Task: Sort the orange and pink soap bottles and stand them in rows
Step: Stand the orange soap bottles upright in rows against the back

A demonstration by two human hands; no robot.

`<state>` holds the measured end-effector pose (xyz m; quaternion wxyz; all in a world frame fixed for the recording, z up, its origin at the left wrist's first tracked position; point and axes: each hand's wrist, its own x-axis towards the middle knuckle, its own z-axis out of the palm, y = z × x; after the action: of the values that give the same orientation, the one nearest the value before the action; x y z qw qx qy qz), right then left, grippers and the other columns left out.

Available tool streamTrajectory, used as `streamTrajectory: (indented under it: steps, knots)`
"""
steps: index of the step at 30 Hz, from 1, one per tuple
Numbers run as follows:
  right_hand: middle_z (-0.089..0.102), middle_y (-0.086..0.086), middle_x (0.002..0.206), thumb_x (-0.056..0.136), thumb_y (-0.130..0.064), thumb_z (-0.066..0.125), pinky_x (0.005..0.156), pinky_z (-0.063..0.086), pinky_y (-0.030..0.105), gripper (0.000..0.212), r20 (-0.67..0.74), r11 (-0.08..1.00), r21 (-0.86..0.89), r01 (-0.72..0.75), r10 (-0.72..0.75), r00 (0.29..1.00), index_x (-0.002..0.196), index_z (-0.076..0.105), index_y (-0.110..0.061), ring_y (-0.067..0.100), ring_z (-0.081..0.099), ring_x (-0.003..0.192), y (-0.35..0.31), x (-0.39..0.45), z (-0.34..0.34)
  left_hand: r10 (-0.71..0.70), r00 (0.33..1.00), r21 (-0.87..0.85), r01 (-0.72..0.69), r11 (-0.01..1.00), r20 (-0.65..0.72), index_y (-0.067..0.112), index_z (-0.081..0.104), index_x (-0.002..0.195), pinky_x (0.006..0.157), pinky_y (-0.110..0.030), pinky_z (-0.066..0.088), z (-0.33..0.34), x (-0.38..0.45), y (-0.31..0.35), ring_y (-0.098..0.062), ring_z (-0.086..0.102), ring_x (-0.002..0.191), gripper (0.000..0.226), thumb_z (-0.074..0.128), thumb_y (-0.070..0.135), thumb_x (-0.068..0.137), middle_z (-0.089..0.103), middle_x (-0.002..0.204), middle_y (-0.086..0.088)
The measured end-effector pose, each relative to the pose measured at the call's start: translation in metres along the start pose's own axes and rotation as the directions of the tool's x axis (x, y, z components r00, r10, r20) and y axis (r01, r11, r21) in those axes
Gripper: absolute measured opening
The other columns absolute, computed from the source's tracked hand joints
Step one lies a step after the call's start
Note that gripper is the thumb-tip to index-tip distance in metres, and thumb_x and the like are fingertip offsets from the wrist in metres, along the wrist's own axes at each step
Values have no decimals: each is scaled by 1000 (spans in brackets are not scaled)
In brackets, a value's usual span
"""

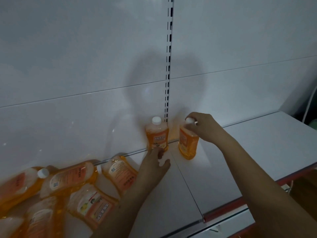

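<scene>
Two orange soap bottles stand upright at the back of a white shelf, close against the white back panel. The left bottle stands just in front of the slotted upright rail, label facing out, white cap on top. The left hand reaches to its base, fingertips touching the lower edge of the bottle, fingers fairly straight with the thumb spread apart and not wrapped round it. The right bottle stands just beside the first, a small gap between them, turned partly sideways. The right hand comes over from the right and grips this bottle at its neck, fingers curled round the white cap.

At the lower left of the shelf a heap of orange bottles lies flat, overlapping one another at mixed angles, well apart from the standing pair. One of them lies near the left forearm. The shelf's front edge carries a red strip
</scene>
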<state>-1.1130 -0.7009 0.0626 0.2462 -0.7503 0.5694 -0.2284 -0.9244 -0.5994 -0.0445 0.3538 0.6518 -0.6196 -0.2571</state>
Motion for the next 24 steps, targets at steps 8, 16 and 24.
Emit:
streamTrajectory:
  steps: [8, 16, 24]
  knots:
    - [64, -13, 105, 95, -26, 58, 68, 48, 19, 11, 91, 988, 86, 127, -134, 987, 104, 62, -31, 8, 61, 96, -17, -30, -11, 66, 981, -187, -31, 982, 184, 32, 32, 147, 102, -24, 44, -13, -2, 11, -1, 48, 126, 76, 73, 42, 84, 49, 141, 13]
    - [63, -18, 118, 93, -21, 62, 90, 53, 27, 24, 278, 917, 216, 335, -387, 879, 114, 62, -32, 3, 60, 109, -60, -36, -1, -10, 996, -267, 34, 963, 93, 36, 52, 119, 70, -5, 48, -49, -17, 6, 7, 62, 95, 52, 82, 34, 76, 65, 109, 18]
    - [67, -13, 103, 85, -24, 72, 83, 47, 12, 24, 187, 890, 70, 450, -455, 871, 108, 68, -25, 0, 62, 98, -104, -20, 28, -95, 986, -203, 67, 977, -135, 32, 50, 117, 65, -3, 45, -70, -18, -5, 4, 60, 90, 55, 83, 35, 74, 61, 101, 22]
